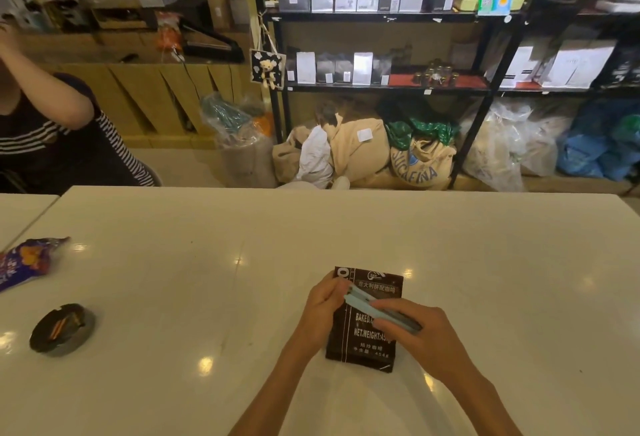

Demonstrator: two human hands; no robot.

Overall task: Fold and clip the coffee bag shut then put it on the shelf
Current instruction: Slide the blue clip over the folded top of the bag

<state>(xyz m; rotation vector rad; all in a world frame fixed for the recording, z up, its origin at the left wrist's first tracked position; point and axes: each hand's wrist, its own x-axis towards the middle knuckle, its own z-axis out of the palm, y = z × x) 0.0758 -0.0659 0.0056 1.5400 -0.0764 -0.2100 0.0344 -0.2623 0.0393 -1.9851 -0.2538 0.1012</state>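
A glossy white table (242, 297) fills the lower half of the view, and behind it black metal shelves (381, 16) are lined with white, grey and black pouches, with burlap sacks (420, 161) and plastic-wrapped bundles heaped on the floor beneath. A dark brown coffee bag (363, 342) is seen on the table, near its front edge and a little right of centre, printed face up – white lettering, partly covered, can be read on it ("BAKED", "NET.WEIGHT"). Across the upper part of the bag a long pale blue clip (374, 305) is held at a slant. Its upper-left end is pinched by the fingers of the left hand (323, 300), which are curled around it; its lower-right end is gripped by the right hand (419, 335), the fingers being closed over the bar. Whether the clip is already snapped onto the bag cannot be told – the contact is hidden by the fingers. At the left of the table a dark round ashtray (62, 330) and a purple snack wrapper (27, 262) are placed, well apart from the bag. A seated person in a dark striped top (52, 137) is visible at the far left
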